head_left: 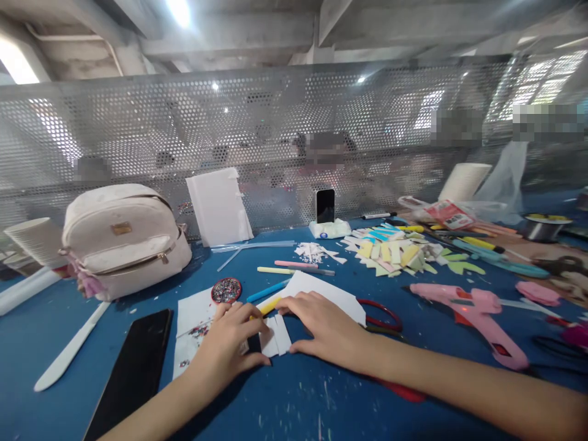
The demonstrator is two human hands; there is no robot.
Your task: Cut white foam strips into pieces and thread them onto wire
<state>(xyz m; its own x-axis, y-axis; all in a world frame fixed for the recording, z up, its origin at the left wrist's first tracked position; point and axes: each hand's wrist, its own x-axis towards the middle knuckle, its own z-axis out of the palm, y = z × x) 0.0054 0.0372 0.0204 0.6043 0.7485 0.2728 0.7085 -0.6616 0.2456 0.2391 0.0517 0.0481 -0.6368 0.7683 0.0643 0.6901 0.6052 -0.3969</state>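
In the middle of the blue table, my left hand (232, 337) curls around a small black piece (253, 344), thumb below and fingers above. White paper strips (278, 335) lie side by side against that piece. At their right end my right hand (328, 327) pinches the outer strip, its thumb at the near end and fingertips at the far end. My fingers partly hide both pieces. Just beyond are a yellow pen (270, 305), a blue pen (269, 291) and a white sheet (321, 293). Red-handled scissors (383, 313) lie partly under the sheet.
A pink glue gun (473, 306) lies right, a black phone (133, 367) and white plastic knife (73, 349) left. A round dish of beads (226, 290) stands on paper. Behind are a white backpack (124, 239), paper scraps (395, 251) and a propped phone (325, 206) before a perforated screen (266, 122).
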